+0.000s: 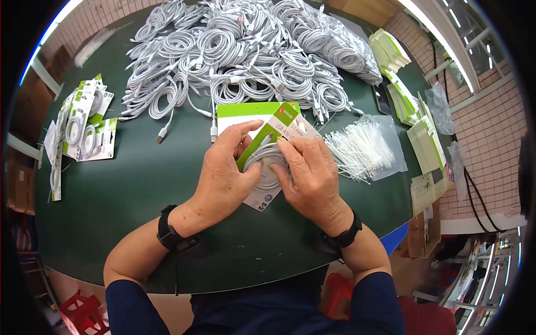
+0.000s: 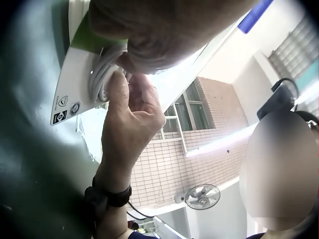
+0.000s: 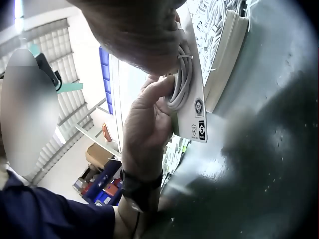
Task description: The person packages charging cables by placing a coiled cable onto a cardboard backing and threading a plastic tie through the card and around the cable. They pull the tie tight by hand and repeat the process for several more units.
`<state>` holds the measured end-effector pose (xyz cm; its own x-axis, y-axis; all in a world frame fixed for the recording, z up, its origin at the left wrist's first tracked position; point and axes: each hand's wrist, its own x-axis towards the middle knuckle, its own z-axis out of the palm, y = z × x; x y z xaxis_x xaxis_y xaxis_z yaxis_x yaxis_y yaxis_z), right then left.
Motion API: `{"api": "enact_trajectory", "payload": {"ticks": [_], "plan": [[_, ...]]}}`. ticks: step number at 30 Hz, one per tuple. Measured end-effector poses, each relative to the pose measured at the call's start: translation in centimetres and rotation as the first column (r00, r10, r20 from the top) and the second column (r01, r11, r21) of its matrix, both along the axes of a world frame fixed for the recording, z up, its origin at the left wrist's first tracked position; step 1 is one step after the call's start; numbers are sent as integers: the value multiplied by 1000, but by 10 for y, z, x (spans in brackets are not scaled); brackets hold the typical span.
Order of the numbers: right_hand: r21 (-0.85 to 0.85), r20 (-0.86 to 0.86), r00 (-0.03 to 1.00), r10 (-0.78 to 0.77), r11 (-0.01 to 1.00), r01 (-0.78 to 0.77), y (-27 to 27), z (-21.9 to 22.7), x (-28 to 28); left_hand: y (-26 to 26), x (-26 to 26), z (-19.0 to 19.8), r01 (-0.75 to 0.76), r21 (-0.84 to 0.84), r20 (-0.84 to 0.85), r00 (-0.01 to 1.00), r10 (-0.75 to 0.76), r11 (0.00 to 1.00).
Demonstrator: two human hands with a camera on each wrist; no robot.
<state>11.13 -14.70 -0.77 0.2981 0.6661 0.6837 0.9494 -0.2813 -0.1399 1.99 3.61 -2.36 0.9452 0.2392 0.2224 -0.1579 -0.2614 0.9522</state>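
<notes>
A green and white packaging card (image 1: 258, 201) printed "USB-A to US…" tilts over the table between both hands. On its front lies a coiled light-grey USB cable (image 1: 270, 177), with one plug end near the top of the coil. My left hand (image 1: 222, 170) grips the card's left side, thumb on the coil and fingers behind. With thumb and index finger, my right hand (image 1: 314, 177) pinches the coil at its right side. A thin tie circles the coil (image 3: 183, 79) in the right wrist view. Behind the held card sits a stack of cards (image 1: 229, 114).
A large heap of coiled cables (image 1: 223, 50) covers the table's far side. Carded cables (image 1: 84, 125) lie at left. White cable ties (image 1: 360, 148) spread on a plastic bag at right, near stacks of cards (image 1: 424, 145) along the edge. A phone (image 1: 381, 99) lies beside them.
</notes>
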Motion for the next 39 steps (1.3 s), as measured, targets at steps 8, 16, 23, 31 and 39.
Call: {"api": "enact_trajectory", "payload": {"ticks": [8,16,23,31,39], "plan": [[32,75,997,26,999,-29,3,-7,5,-3,2,-1,-56,57,64,997,52,997],[4,117,988,96,995,-97,5,-14,4,-5,5,-6,-68,93,165,985,52,993],[-33,120,987,110,994,-107,7,-8,3,-7,2,0,-58,40,128,990,52,998],[-12,63,998,27,1000,-26,8,-2,1,7,6,-2,-111,310,256,966,30,944],[82,55,997,53,995,-57,7,-11,5,6,8,2,-168,377,286,956,58,911]]}}
